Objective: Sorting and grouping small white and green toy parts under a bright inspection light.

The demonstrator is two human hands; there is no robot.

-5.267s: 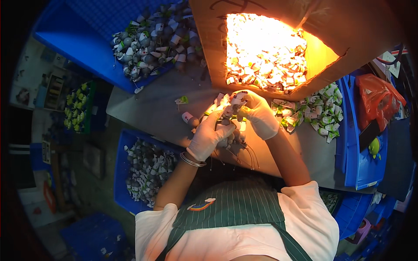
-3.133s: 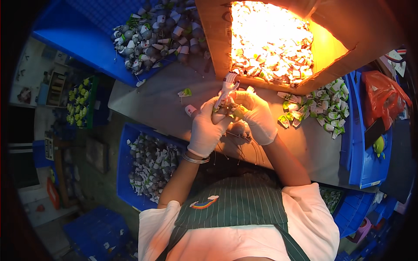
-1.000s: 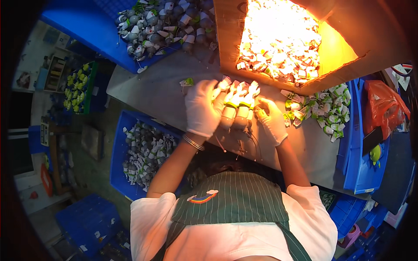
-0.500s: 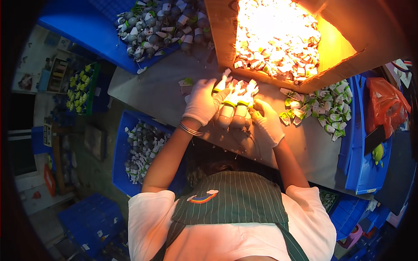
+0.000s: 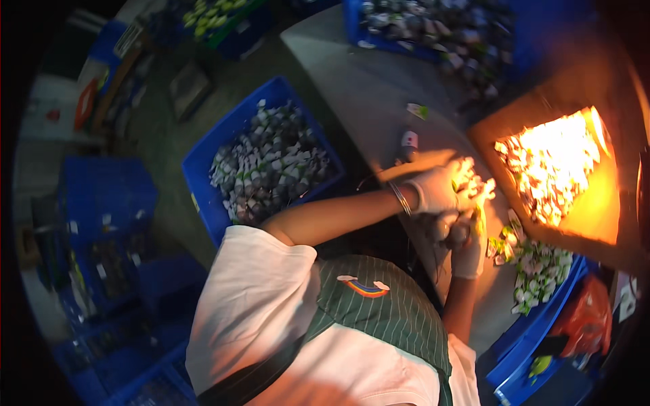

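Both of my hands wear pale gloves and are close together at the table's near edge. Between them is a bunch of small grey-and-white figures (image 5: 457, 233), their round grey ends toward me and their pale ends lit brightly. My left hand (image 5: 435, 191) is closed round the upper part of the bunch. Below and to the right, my right hand (image 5: 472, 249) wraps its other side. Blur hides the exact fingertips. One similar figure (image 5: 409, 143) lies alone on the grey table (image 5: 345, 74), left of the hands, with a small green-and-white piece (image 5: 418, 111) beyond it.
A cardboard box (image 5: 494, 132) of small pieces glows brightly at right. Beside it lies a pile of green-and-white pieces (image 5: 542, 267). A blue bin (image 5: 196, 162) of figures stands left, below the table; another blue tray (image 5: 352, 24) is at the back. A red plastic bag (image 5: 588, 318) sits far right.
The view has swung left, shifting the table and box rightward. My hands have come closer together around the figures. A single figure now lies on the table, apart from the hands.
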